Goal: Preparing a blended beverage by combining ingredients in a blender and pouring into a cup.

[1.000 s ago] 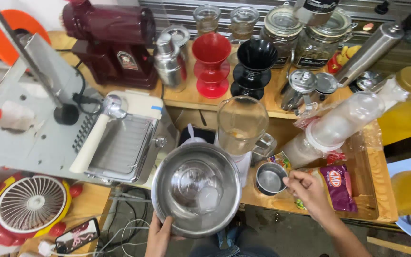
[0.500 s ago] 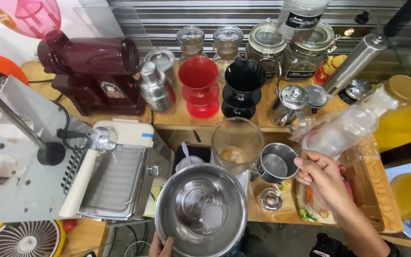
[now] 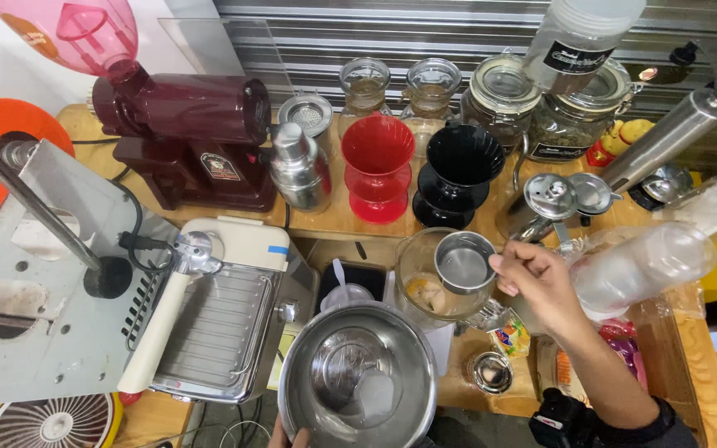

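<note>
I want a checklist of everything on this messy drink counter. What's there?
Surface: wooden counter, crowded.
Job's things: small steel cup above a glass pitcher; steel bowl below.
Clutter: red dripper, black dripper, jars, shaker, dark red grinder.
Grippers: right hand holds the cup; left hand under the bowl, mostly hidden.
Cables: black cable by the grinder.
Surroundings: corrugated metal shutter.
</note>
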